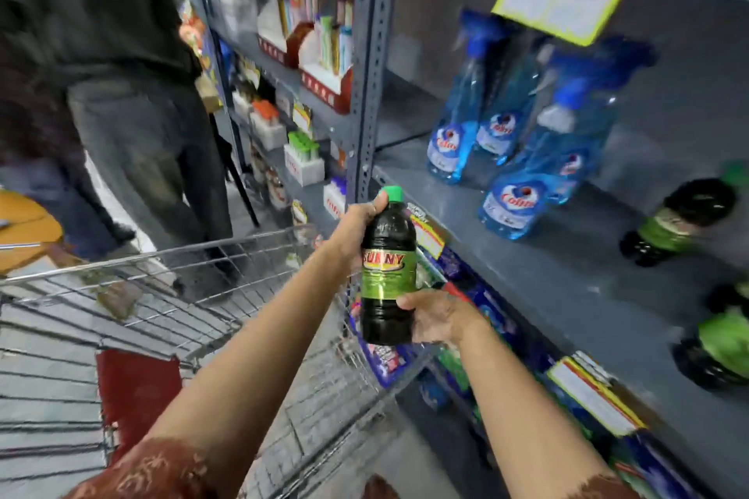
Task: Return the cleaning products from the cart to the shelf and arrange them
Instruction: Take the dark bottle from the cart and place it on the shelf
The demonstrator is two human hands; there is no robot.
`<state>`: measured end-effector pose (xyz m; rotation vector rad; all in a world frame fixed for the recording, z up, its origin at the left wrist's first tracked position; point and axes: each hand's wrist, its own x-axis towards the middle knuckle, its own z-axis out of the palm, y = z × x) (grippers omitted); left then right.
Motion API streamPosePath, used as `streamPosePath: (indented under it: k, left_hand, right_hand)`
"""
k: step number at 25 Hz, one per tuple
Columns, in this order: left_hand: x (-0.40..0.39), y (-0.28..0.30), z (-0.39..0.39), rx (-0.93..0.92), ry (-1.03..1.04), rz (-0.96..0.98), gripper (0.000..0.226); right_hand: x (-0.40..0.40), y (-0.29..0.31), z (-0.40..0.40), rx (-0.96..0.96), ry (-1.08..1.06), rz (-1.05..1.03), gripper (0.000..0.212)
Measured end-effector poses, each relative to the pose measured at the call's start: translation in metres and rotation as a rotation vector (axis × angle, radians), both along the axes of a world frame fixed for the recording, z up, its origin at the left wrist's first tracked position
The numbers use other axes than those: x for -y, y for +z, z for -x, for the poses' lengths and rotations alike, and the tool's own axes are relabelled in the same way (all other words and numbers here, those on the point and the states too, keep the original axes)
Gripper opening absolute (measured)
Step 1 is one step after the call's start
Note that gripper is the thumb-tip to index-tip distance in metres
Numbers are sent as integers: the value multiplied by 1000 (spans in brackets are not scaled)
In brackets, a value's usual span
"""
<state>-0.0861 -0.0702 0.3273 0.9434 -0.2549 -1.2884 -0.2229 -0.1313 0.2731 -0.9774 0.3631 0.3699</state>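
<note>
Fingers [375,211] of left hand [356,225] clamped at neck below green cap; right hand [435,318] wrapped round base of dark bottle [388,271], held upright above cart [194,296], beside shelf [547,275]. Probably full, heavyish, rigid, slick plastic; best supported low.

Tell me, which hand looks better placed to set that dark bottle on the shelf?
Probably the right hand: it cups the dark bottle low on the shelf side, near the matching bottles. The left hand holds the neck, on the cart side.
</note>
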Motion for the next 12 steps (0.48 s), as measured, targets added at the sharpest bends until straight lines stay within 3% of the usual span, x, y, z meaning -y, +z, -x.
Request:
streamPosePath:
  k: [6, 10, 12]
  left_hand:
    - [-3, 77, 92, 113, -165, 139, 39]
    - [8, 103, 143, 157, -212, 218, 36]
    - [16, 112, 164, 178, -232, 241, 34]
  right_hand:
    - [-15, 67, 92, 174, -101, 83, 70]
    - [-15, 83, 143, 137, -359, 190, 101]
    - [-17, 89, 167, 130, -484, 188, 96]
